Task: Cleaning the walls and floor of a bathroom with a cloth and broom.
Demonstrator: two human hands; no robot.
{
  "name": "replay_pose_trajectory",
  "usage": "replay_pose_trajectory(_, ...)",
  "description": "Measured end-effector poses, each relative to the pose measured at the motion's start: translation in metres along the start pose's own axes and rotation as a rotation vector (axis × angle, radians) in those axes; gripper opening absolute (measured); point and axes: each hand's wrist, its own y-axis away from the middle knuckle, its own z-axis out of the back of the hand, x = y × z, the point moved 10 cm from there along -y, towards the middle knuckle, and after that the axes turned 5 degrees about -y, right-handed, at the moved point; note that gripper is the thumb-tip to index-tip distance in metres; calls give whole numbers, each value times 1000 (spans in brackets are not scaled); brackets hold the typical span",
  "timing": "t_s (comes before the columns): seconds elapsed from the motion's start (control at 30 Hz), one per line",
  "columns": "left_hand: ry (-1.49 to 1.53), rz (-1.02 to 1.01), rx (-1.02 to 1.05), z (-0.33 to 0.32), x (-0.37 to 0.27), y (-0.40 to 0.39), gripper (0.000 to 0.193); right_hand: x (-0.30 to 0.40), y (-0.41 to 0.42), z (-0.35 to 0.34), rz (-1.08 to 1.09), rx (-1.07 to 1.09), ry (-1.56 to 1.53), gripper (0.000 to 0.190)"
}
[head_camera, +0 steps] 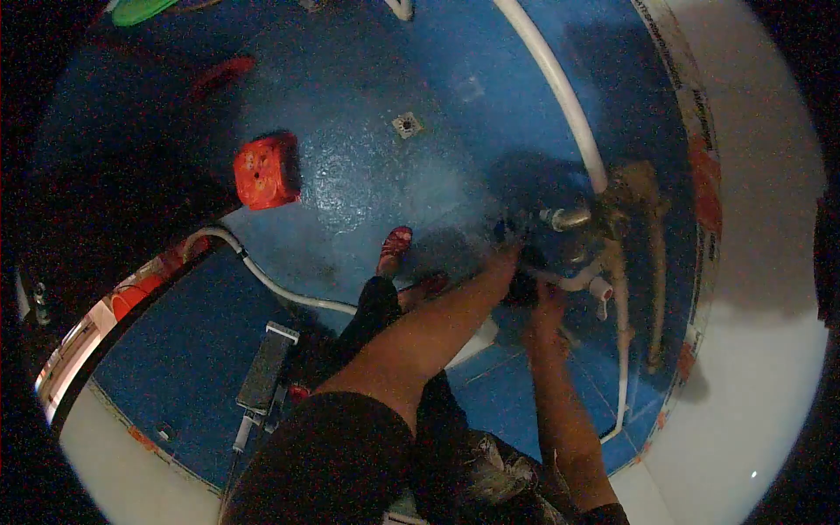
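My left hand reaches down into shadow beside a metal tap fitting. Its fingers are too dark to make out. A dark object, perhaps cloth, lies between my two hands; its shape and kind are unclear. Close to its lower right side is my right hand, with the fingers mostly hidden. A pale plastic tap on a branching pipe sits just right of that hand. Greyish haze or glare spreads over the blue floor left of the fittings. A red sandal shows on one foot.
A thick white pipe runs down to the fittings, near a white wall. A red plastic stool and a floor drain lie ahead. Leftward are a grey hose, a flat mop and a green basin.
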Motion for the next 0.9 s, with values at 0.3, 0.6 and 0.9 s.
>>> replay_pose_trajectory(0.3, 606, 165, 93, -32, -10, 13, 40, -4, 16, -17, -306, 134, -595, 41)
replay_pose_trajectory(0.6, -655, -227, -58, -4, -99, 82, 42, 7, 31, -45, -489, 168, -798, 48)
replay_pose_trajectory(0.9, -920, -231, -18, 23, -77, 55, 35, -2, 57, 63, -80, -90, 123, 52)
